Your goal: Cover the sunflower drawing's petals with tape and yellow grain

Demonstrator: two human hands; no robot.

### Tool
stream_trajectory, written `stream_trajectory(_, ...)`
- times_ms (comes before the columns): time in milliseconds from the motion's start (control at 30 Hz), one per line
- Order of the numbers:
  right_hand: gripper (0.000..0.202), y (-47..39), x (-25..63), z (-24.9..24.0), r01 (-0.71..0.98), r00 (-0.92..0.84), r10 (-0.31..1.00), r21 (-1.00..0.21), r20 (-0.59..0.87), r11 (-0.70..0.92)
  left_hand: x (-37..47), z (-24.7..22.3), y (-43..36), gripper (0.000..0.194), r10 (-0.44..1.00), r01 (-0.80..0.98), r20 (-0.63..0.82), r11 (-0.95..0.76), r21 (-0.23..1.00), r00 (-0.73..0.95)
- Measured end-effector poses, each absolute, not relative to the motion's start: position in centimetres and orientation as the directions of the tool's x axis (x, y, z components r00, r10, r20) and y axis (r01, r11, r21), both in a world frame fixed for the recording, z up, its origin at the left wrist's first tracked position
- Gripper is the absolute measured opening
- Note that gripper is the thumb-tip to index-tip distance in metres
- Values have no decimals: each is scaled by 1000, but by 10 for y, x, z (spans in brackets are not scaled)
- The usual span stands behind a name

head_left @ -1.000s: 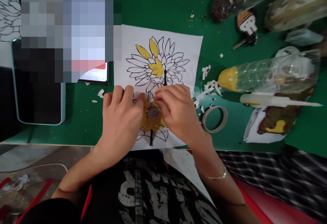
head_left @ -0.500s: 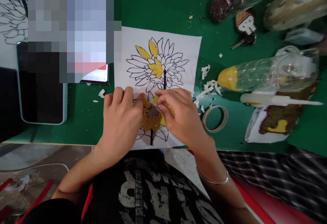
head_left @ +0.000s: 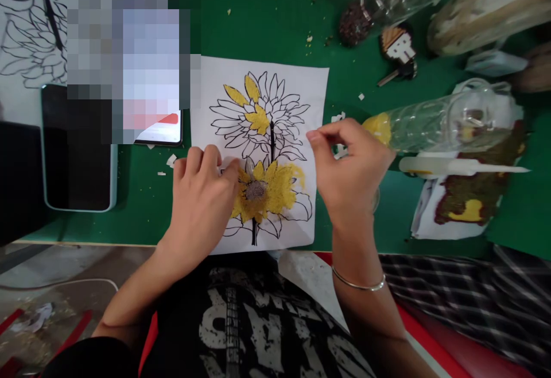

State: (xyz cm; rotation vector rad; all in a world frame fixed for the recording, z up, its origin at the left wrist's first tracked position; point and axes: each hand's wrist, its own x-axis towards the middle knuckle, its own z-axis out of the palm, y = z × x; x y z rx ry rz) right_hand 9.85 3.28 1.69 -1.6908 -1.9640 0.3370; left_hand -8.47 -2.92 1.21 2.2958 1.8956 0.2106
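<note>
A white sheet (head_left: pixel 258 154) shows two outlined flowers. The lower flower (head_left: pixel 279 188) is largely covered in yellow with a grey-brown centre; the upper one has a few yellow petals (head_left: pixel 257 119). My left hand (head_left: pixel 204 194) rests on the sheet's lower left, its fingers bent and fingertips beside the lower flower; whether it grips anything is hidden. Over the sheet's right edge, my right hand (head_left: pixel 350 165) has its thumb and forefinger pinched together. Anything between those fingertips is too small to make out.
Right of the sheet lie white paper scraps (head_left: pixel 338 118), a bottle with a yellow tip (head_left: pixel 379 128), a white pointed tool (head_left: pixel 451 165) and keys (head_left: pixel 403 69). Other bottles lie at the upper right. A phone (head_left: pixel 80 148) is at the left, near another lit phone (head_left: pixel 161 131).
My right hand has moved from the lower flower to the right, uncovering the flower's yellow right side. My left hand has stayed on the sheet. The view has shifted slightly.
</note>
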Motion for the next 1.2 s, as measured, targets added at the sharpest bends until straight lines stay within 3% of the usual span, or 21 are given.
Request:
stream_trajectory(400,16,45,104,2,923,-94,963,-340,253,179,-91,14,-25,24,985,943,-33,-150,298,168)
stream_trajectory(467,14,45,99,4,896,-128,968,-394,214,206,-92,14,-25,24,985,943,-43,-147,300,168)
stream_trajectory(600,14,43,80,9,733,-396,918,-606,-13,308,-93,14,-23,25,982,944,-87,-133,303,166)
stream_trajectory(733,12,41,64,7,731,-453,887,-608,-92,310,-94,15,-23,26,980,947,-113,-123,298,163)
stream_trajectory(933,11,42,59,3,777,-528,838,-474,-135,413,-95,16,-23,27,981,951,-112,-121,285,158)
stream_trajectory(1133,23,25,50,11,765,-641,766,-127,-49,631,-92,16,-23,28,988,966,-65,-124,227,142)
stream_trajectory(1200,25,17,45,14,768,-639,769,-72,-26,636,-90,17,-23,27,989,971,-57,-124,206,138)
